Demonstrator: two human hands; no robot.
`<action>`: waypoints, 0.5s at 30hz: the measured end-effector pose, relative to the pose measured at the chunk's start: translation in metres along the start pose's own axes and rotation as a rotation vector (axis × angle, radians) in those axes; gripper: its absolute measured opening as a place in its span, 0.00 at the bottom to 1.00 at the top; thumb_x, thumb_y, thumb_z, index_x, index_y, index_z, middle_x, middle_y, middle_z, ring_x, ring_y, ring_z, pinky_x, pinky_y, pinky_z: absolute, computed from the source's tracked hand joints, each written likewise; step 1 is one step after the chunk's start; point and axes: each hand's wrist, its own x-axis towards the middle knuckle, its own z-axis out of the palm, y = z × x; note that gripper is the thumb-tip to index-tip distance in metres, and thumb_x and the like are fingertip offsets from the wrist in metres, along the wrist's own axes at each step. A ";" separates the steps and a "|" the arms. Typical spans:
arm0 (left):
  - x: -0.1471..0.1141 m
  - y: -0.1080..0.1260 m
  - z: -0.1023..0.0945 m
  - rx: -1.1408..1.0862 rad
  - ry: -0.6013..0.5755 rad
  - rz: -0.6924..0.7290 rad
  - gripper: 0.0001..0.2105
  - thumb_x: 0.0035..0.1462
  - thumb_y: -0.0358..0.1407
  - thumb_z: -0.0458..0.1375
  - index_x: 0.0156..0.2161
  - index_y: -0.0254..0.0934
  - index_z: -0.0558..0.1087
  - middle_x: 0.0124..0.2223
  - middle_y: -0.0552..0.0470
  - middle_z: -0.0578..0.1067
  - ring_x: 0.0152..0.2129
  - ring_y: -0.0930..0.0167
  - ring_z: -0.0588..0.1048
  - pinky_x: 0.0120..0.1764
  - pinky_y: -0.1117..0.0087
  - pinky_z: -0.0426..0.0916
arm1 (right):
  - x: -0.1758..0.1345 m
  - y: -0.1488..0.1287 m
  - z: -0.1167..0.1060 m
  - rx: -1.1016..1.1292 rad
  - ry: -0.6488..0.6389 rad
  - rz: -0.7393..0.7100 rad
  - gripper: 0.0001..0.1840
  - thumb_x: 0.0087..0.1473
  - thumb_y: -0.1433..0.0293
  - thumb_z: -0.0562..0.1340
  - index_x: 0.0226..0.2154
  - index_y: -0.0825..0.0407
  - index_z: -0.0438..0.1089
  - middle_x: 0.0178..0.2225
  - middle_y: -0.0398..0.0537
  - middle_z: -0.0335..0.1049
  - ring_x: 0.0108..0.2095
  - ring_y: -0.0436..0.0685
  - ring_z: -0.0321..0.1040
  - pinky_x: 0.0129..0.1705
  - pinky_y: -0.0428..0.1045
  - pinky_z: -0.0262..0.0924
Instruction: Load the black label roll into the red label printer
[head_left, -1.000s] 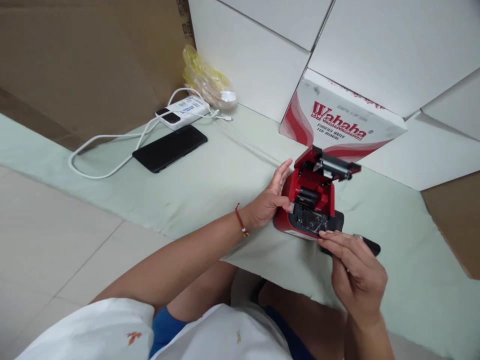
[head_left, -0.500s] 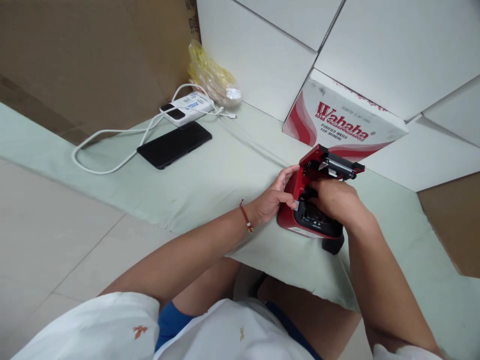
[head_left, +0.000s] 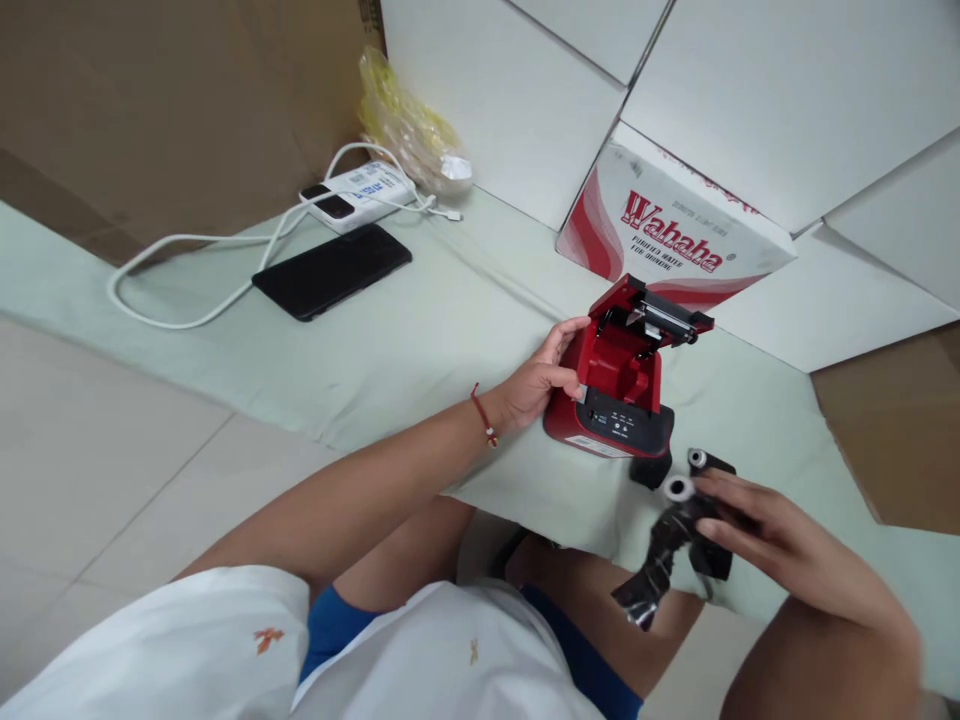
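Note:
A red and black label printer [head_left: 574, 430] stands on the cloth with its lid [head_left: 660, 315] raised and its red inside exposed. My left hand [head_left: 546, 375] grips the printer's left side, thumb on the front edge and fingers behind. To the right of the printer and apart from it, my right hand [head_left: 750, 515] holds a black ribbon roll [head_left: 679, 490] with a white core. A loose, crinkled strip of black film [head_left: 652, 570] dangles from the roll. Beside it a second white-cored end [head_left: 697, 458] shows, and black parts there are partly hidden by my fingers.
A pale green cloth [head_left: 450, 300] covers the surface. At the left lie a black phone [head_left: 334, 270], a white power bank [head_left: 356, 195], a white cable [head_left: 180, 322] and a plastic bag [head_left: 412, 130]. A Wahaha carton [head_left: 667, 225] stands behind the printer, cardboard [head_left: 900, 430] at the right.
My right hand has come out of the printer and moved right and toward me, with the black ribbon roll in it. My left hand keeps its grip on the printer.

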 end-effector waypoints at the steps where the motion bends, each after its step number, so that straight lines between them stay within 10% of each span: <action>1: 0.000 0.000 0.000 0.005 0.000 0.000 0.42 0.34 0.25 0.60 0.60 0.48 0.68 0.66 0.51 0.66 0.68 0.58 0.60 0.68 0.57 0.61 | 0.004 0.002 0.012 0.033 -0.011 0.060 0.20 0.67 0.55 0.66 0.56 0.43 0.80 0.48 0.51 0.84 0.45 0.60 0.83 0.42 0.49 0.77; 7: -0.001 0.004 0.001 0.038 0.009 -0.003 0.42 0.34 0.25 0.60 0.60 0.47 0.68 0.64 0.51 0.68 0.65 0.59 0.63 0.65 0.58 0.64 | 0.001 0.048 0.045 -0.139 0.492 0.453 0.21 0.62 0.55 0.64 0.48 0.50 0.81 0.43 0.53 0.83 0.32 0.58 0.77 0.36 0.54 0.73; 15: 0.002 0.000 -0.002 0.051 0.003 0.002 0.42 0.34 0.26 0.60 0.60 0.48 0.68 0.65 0.51 0.67 0.68 0.58 0.61 0.68 0.56 0.60 | -0.004 0.109 0.060 -0.417 0.502 0.367 0.21 0.60 0.60 0.59 0.50 0.49 0.80 0.50 0.59 0.81 0.44 0.67 0.75 0.51 0.66 0.70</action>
